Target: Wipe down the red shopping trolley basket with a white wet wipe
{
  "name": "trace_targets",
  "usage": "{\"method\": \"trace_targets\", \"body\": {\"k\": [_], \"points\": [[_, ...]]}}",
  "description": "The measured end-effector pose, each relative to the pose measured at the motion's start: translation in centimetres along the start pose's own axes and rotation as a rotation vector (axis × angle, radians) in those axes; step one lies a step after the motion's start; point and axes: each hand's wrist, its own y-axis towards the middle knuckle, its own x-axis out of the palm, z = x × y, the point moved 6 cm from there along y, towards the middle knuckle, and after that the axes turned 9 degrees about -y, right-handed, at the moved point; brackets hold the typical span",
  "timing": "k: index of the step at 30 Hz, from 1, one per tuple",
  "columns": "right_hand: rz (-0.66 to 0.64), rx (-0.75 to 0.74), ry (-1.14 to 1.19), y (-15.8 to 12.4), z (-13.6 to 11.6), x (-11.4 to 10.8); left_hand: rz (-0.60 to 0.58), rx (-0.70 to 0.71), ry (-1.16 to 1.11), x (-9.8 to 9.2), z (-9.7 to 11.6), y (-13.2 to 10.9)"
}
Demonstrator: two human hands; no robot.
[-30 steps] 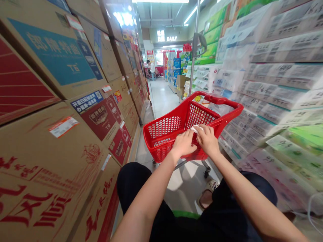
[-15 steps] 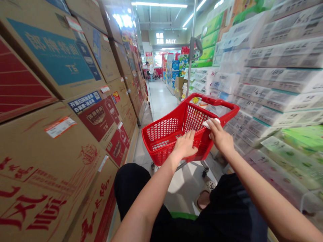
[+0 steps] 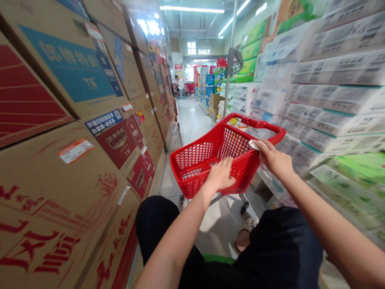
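Note:
A red plastic shopping cart (image 3: 248, 163) with latticed walls stands in front of me, turned sideways with its handle at the right. My left hand (image 3: 220, 174) grips its near rim, fingers over the edge and thumb on the outer side. In my right hand (image 3: 275, 159) is a white cloth (image 3: 254, 145), crumpled and pressed on the rim close to the handle end. Most of the cloth is hidden under the fingers. Inside the cart I see no goods.
Stacked cardboard boxes (image 3: 75, 180) wall the left side. On the right rise piles of packaged tissues (image 3: 337, 96). A metal pole (image 3: 231, 80) with a grey handle stands behind the cart. Farther down the aisle (image 3: 189, 110) a person (image 3: 180, 83) sits. My knees flank the near floor.
My right hand has slid the cloth rightward along the cart's rim, nearer the handle. The left hand keeps its place on the rim.

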Motion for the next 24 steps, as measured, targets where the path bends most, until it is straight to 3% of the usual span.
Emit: {"method": "trace_targets", "body": {"k": [3, 6, 8, 10, 12, 16, 21, 24], "points": [[-0.026, 0.025, 0.042, -1.0, -2.8, 0.7, 0.016, -0.015, 0.0, 0.3, 0.4, 0.3], [-0.042, -0.06, 0.104, -2.8, -7.2, 1.2, 0.024, -0.021, -0.011, 0.3, 0.6, 0.3], [-0.052, -0.129, 0.114, -3.6, -8.7, 1.2, 0.031, -0.02, -0.018, 0.2, 0.7, 0.1], [-0.067, -0.186, 0.09, -3.6, -8.2, 1.1, 0.035, -0.013, -0.018, -0.1, 0.6, -0.3], [-0.07, -0.201, 0.064, -2.8, -6.0, 0.8, 0.029, -0.006, -0.013, -0.3, 0.5, -0.5], [-0.039, -0.085, 0.061, -1.2, -1.6, 0.5, 0.002, 0.002, 0.011, -0.1, 0.7, -0.5], [-0.021, 0.052, 0.108, -1.4, -1.9, 1.4, 0.009, 0.086, 0.035, -0.5, 1.6, -0.7], [-0.027, 0.058, 0.142, -1.5, -2.5, 1.8, -0.02, 0.156, 0.027, -1.7, 1.2, -1.9]]}}
